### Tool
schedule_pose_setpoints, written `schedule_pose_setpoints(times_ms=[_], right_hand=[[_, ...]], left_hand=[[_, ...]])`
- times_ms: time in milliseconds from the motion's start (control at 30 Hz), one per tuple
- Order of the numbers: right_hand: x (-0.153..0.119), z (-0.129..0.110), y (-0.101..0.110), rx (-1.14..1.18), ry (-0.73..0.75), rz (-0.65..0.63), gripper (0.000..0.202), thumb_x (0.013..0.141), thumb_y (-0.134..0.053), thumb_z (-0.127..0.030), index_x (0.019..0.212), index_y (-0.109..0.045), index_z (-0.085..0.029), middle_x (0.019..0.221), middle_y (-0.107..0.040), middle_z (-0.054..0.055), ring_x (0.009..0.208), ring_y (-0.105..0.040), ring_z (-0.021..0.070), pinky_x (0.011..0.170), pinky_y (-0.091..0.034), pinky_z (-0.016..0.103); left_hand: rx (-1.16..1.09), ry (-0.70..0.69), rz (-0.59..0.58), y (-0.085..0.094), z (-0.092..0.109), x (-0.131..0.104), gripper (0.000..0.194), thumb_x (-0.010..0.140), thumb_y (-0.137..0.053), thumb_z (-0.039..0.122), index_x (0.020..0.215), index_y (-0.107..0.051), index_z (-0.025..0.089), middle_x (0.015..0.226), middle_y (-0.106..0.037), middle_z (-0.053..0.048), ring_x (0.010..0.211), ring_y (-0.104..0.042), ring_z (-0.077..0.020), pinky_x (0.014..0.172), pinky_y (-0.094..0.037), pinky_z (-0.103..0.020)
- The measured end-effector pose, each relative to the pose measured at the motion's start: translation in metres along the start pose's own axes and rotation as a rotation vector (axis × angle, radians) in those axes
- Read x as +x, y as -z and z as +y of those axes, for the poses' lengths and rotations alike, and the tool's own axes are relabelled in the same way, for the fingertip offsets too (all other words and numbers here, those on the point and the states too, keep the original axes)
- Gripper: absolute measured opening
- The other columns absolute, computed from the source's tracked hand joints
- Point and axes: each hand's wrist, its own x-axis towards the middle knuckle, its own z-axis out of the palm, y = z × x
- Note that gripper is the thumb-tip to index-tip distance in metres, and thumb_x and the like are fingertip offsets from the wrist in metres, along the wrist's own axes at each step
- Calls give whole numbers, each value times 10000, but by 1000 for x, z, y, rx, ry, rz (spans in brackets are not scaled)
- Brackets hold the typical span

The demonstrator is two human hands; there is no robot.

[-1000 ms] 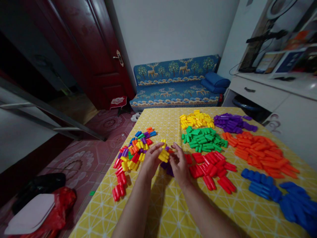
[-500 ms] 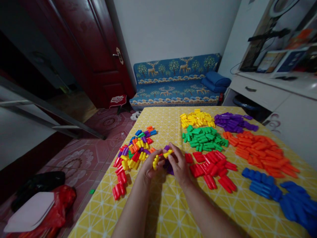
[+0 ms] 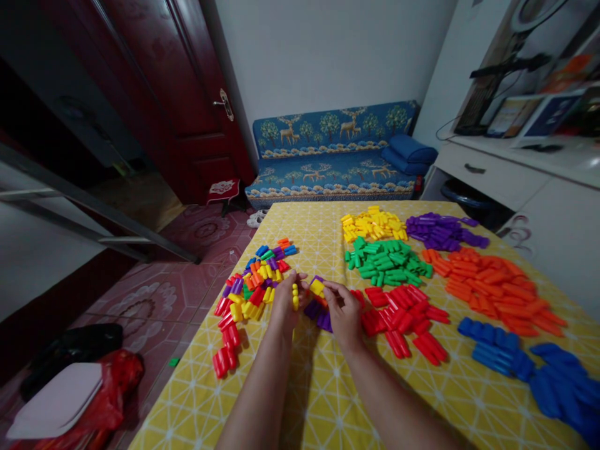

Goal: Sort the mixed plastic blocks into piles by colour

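My left hand (image 3: 285,300) is curled around a yellow plastic building block (image 3: 295,297), whose rounded end knobs face me. Just right of it, my right hand (image 3: 344,309) pinches another yellow block (image 3: 317,287) between thumb and fingers. Purple blocks (image 3: 323,322) lie on the table below the hands, partly covered by them. A mixed pile of coloured blocks (image 3: 255,278) spreads left of my left hand. Beside my right hand lies a heap of red blocks (image 3: 398,310).
Sorted heaps of yellow (image 3: 374,225), green (image 3: 387,261), purple (image 3: 440,230), orange (image 3: 492,284) and blue blocks (image 3: 497,350) cover the right side of the table (image 3: 323,387). A patterned sofa (image 3: 328,164) stands behind it. One green block (image 3: 174,362) is on the floor.
My hands have moved slightly apart. The yellow block in my right hand has turned, showing a broader face. More of the purple blocks underneath is visible.
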Motion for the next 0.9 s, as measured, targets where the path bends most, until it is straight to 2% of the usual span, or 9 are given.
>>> schedule_pose_setpoints(times_ms=[100,200,300,400,467,533,667,767,900], right_hand=[[0,1,0,39,-53,19,239,879,-586,-385,938,-684,-175,883,-726,75,783,-676,187,720,-555,303],[0,1,-1,139,-159,62,292,860,-588,-418,1002,-648,-170,849,-706,65,623,-630,151,585,-548,280],[1,1,-3,227,-225,88,363,817,-620,-412,1084,-609,-166,938,-700,87,622,-638,149,557,-558,283],[3,4,-3,231,-221,77,392,798,-629,-394,1113,-612,-163,1013,-695,109,707,-664,170,617,-578,309],[2,7,-4,201,-204,64,384,802,-626,-390,1110,-629,-159,1023,-698,115,774,-671,187,661,-579,319],[0,9,-4,180,-192,54,371,809,-627,-394,1098,-644,-161,1021,-703,114,811,-674,196,682,-573,319],[-1,0,1,217,-213,87,361,817,-632,-418,1075,-640,-164,947,-712,87,726,-667,173,645,-566,300],[25,-14,9,244,-178,132,364,806,-647,-415,1060,-632,-155,878,-706,63,671,-652,151,634,-562,288],[106,-17,23,179,-153,208,297,766,-644,-312,1007,-613,-142,810,-684,31,614,-644,126,617,-561,273]], left_hand=[[-283,56,112,-4,8,12,310,981,-405,327,797,-562,132,555,-540,16,345,-368,-27,335,-275,-114],[-456,74,172,-8,10,20,339,994,-347,375,843,-556,156,716,-626,-55,518,-579,-91,450,-478,-172],[-526,37,108,-9,5,20,257,952,-437,360,906,-582,153,873,-660,-108,800,-691,-183,700,-603,-313],[-509,-13,31,-6,-2,16,163,873,-517,235,966,-613,141,986,-669,-128,950,-689,-235,852,-590,-413],[-485,-34,-18,-3,-7,15,220,808,-553,181,1013,-625,146,1055,-670,-129,1022,-677,-263,903,-571,-456],[-466,-59,-57,0,-12,16,331,740,-581,113,1065,-625,162,1119,-665,-119,1075,-665,-261,943,-556,-440],[-407,-133,-59,0,-21,19,535,651,-628,-33,1143,-595,175,1192,-663,-105,1106,-661,-185,962,-534,-274],[-368,-154,-73,-1,-24,20,515,663,-701,-17,1136,-592,153,1179,-678,-127,1112,-660,-184,932,-532,-215],[-315,-140,-108,2,-25,19,485,692,-762,72,1137,-597,174,1193,-679,-126,1119,-658,-205,800,-562,-184]])
